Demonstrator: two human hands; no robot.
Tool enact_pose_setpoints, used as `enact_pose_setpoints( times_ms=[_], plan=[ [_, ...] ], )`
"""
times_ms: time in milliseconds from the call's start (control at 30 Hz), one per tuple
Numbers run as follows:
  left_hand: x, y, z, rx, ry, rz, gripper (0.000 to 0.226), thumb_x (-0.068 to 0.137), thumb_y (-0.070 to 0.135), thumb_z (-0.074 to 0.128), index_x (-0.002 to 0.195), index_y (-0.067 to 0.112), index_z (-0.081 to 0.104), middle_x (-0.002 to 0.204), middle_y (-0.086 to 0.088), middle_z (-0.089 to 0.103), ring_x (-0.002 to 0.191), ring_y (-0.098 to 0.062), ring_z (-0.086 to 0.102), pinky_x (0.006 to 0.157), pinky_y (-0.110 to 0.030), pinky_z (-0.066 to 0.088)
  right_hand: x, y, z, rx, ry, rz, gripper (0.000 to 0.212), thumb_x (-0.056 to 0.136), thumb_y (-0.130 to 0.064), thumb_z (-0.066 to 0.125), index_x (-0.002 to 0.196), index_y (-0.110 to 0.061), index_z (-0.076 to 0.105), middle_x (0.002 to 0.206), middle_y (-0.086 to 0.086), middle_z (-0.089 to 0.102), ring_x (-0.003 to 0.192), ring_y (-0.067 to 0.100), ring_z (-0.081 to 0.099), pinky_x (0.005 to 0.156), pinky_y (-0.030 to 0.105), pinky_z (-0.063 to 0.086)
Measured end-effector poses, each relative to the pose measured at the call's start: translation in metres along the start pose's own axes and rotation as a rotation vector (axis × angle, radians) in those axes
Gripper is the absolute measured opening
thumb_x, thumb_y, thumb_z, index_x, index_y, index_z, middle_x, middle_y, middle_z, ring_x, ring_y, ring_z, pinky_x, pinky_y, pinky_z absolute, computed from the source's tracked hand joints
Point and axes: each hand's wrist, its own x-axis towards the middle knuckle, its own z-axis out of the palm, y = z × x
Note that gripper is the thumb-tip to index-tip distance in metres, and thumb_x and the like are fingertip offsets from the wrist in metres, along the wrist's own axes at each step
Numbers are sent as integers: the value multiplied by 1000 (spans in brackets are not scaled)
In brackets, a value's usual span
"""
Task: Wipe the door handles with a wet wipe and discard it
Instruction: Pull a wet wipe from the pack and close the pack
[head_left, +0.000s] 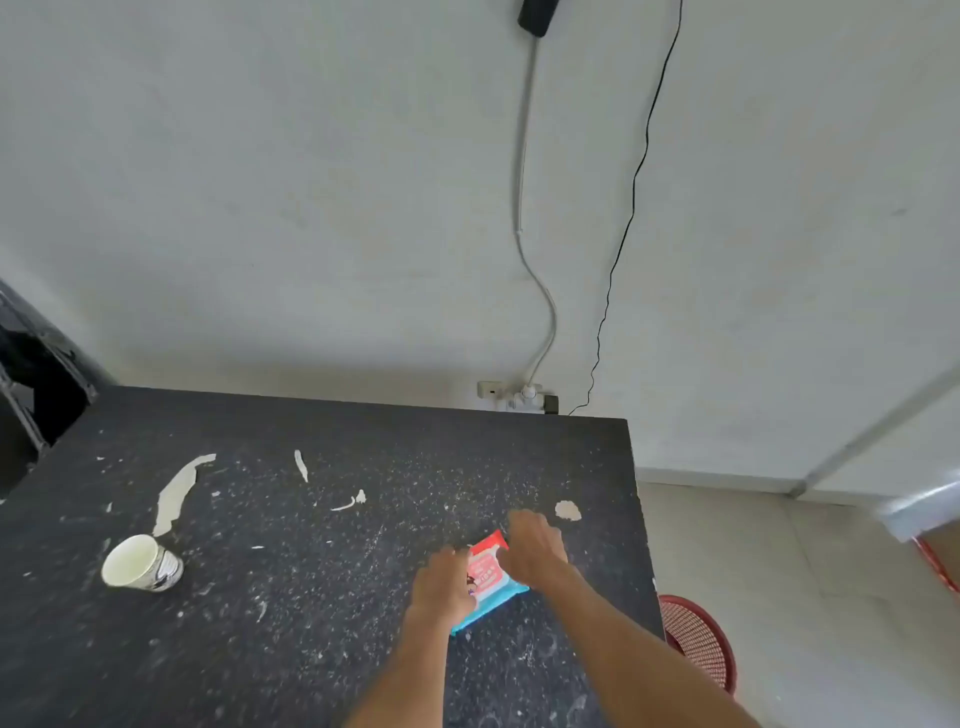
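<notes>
Two hands are on the wet wipe pack (488, 574), which lies flat on the dark speckled surface (311, 597) near its right edge.

Task status, judged from the present layout: the task is at its opening step. No loose wipe is visible outside the pack, no door handle is in view, and nothing has been discarded. Remaining steps: draw one wipe from the pack, wipe the door handles, discard the wipe. The red basket (698, 642) on the floor, just beyond the right edge of the surface and to the right of the pack, is a possible disposal point; this is an inference only.

Position of the pack relative to the hands:
- The left hand (449, 584) rests on the left side of the pack, fingers laid down over it, apparently pinning it in place. Whether the fingers grip the pack's edge cannot be told.
- The right hand (535, 545) covers the far right part of the pack, fingers curled downward onto its red top face. This is probably at the opening flap, but the fingertips are hidden, so whether they are pinched on the flap or a wipe cannot be told.

Other items, relative to the pack: a white cup (141, 564) lies tipped on its side well to the left.
</notes>
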Motion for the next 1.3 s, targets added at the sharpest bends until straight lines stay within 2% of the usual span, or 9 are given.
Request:
enact_pose_setpoints(
  times_ms=[100,200,333,433,567,867,1033,1200,1300],
  plan=[
    [-4,-3,12,-12,-16,-19,66,78,20,78,137,18,48,132,-3,56,120,-21,58,99,-33,51,-5,3,17,56,-44,-17,38,91,-15,58,129,-16,52,130,2,58,112,22,60,94,31,52],
    [-4,-6,22,-22,43,-37,59,82,16,75,135,20,50,133,-1,57,120,-19,58,99,-31,51,-7,8,37,42,-81,-59,45,91,-15,62,134,-21,48,136,1,55,120,22,57,101,32,49],
    [-1,-12,26,-19,108,-25,48,88,18,67,134,19,50,132,-1,58,120,-18,56,101,-30,48,-9,12,55,-62,-146,-126,60,92,-27,61,145,-19,33,151,4,38,137,25,40,114,40,35],
    [-3,-17,30,5,93,13,50,87,15,67,133,21,51,133,-1,57,121,-18,55,101,-30,46,-13,14,64,-129,-144,-117,66,91,-33,62,147,-19,28,154,7,29,139,27,34,113,43,35],
    [-5,-18,35,-1,78,45,53,85,12,69,134,20,51,133,-1,57,120,-20,57,101,-31,47,-20,21,72,-174,-112,-117,63,90,-37,63,144,-21,34,150,9,33,135,26,38,110,42,38],
    [-23,-18,47,-76,142,97,41,92,12,60,132,21,56,130,1,62,118,-17,60,100,-27,47,-37,22,90,-269,-44,-174,58,91,-45,58,142,-22,41,150,7,35,139,26,31,114,43,30],
    [-34,-14,54,-82,157,109,36,94,10,55,129,20,57,127,-1,63,114,-18,62,96,-27,48,-49,26,98,-276,-21,-166,53,91,-46,58,137,-23,46,146,6,40,134,24,37,112,42,31],
    [-45,-12,63,-146,150,115,41,89,6,62,128,19,58,126,0,63,112,-15,62,96,-27,51,-61,28,107,-250,6,-183,47,90,-40,61,131,-19,55,142,2,47,131,20,41,113,36,30],
    [-50,-13,69,-152,154,102,41,87,12,69,125,19,59,124,2,65,111,-14,64,96,-25,52,-69,28,109,-204,14,-175,45,89,-35,63,130,-17,57,143,3,49,131,21,45,112,34,33]
  ],
)
